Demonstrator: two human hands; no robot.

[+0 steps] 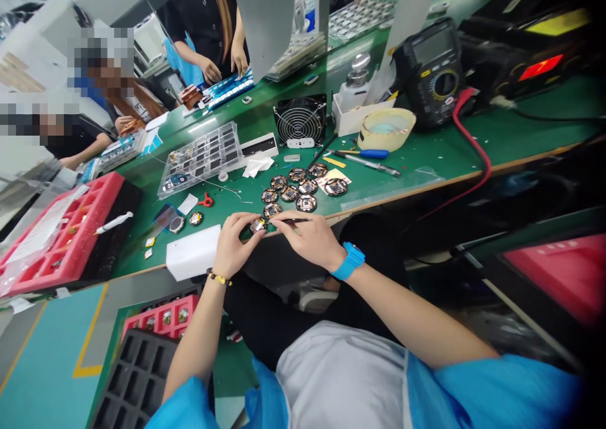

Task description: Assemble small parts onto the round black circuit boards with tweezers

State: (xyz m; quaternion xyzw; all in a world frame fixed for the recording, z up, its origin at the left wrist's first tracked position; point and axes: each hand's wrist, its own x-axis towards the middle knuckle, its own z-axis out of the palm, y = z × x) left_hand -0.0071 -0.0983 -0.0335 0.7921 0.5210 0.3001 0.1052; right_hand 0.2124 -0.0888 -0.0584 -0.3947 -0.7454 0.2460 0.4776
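At the green bench's front edge, my left hand pinches a small round circuit board between thumb and fingers. My right hand is closed on thin dark tweezers, whose back end sticks out past the fingers. Their tip points at the board, but I cannot make out whether it touches. Just beyond my hands lies a group of round circuit boards. A white block stands left of my left hand. Another round board and a red clip lie past that block.
A clear compartment tray, a small fan, a tape roll, a pen and a multimeter stand or lie farther back. Pink foam trays are at left. Other people work across the bench.
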